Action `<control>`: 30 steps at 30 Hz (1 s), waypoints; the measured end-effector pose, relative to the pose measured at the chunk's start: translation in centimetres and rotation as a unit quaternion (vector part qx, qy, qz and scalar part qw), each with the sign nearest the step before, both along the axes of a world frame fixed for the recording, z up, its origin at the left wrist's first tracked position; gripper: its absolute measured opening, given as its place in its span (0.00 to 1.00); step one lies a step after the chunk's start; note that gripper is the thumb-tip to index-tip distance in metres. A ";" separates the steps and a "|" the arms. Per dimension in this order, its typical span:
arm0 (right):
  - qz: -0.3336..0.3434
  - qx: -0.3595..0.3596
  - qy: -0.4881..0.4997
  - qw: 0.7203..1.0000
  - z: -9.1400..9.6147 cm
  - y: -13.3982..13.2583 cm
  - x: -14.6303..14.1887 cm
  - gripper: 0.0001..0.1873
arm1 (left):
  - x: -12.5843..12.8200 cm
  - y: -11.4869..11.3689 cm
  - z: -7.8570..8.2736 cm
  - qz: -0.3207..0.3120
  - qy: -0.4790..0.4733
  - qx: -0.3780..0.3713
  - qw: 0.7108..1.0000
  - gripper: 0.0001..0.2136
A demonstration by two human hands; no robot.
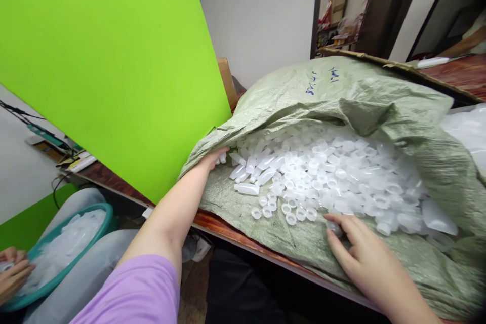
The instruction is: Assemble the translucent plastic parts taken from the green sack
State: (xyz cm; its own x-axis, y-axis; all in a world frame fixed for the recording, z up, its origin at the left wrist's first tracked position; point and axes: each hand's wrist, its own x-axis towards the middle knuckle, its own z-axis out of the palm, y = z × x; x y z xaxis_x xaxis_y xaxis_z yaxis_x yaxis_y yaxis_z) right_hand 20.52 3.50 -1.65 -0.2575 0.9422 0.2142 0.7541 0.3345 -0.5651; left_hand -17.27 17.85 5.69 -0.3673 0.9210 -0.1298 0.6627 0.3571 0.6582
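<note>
A large green woven sack [341, 96] lies open on a wooden table, spilling a heap of small translucent plastic bottles [326, 172]. My left hand [212, 158] reaches into the left edge of the sack's mouth, its fingers curled around a few of the bottles. My right hand [353, 243] rests on the sack's front flap with its fingers bent over one small bottle [334, 227] at the near edge of the heap.
A bright green board [106, 61] leans at the left. Another person's hand [13, 271] sits at a teal basin [102, 217] of plastic parts, lower left. The wooden table edge [235, 238] runs diagonally under the sack. Cardboard and clutter stand behind.
</note>
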 end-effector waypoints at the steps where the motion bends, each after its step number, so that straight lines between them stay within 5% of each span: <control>1: 0.000 -0.002 -0.001 1.000 0.0 0.0 0.0 0.15 | 0.1 -0.3 0.4 -0.027 0.017 0.008 0.999 0.15; 6: 0.000 -0.006 -0.011 1.000 -0.1 0.1 0.1 0.16 | 1.2 -1.7 2.1 -0.183 0.129 0.018 0.974 0.24; 11: 0.007 0.003 -0.012 1.000 -0.3 0.4 0.3 0.16 | 2.4 -1.5 2.8 -0.323 0.273 -0.078 0.903 0.26; 19: -0.009 0.014 -0.003 1.000 0.6 -0.2 -0.4 0.15 | 2.1 0.3 2.0 -0.305 0.255 -0.105 0.911 0.42; 30: -0.016 0.025 -0.005 1.000 0.4 -0.4 -0.3 0.15 | 1.5 -1.1 -0.2 -0.250 0.235 -0.048 0.938 0.38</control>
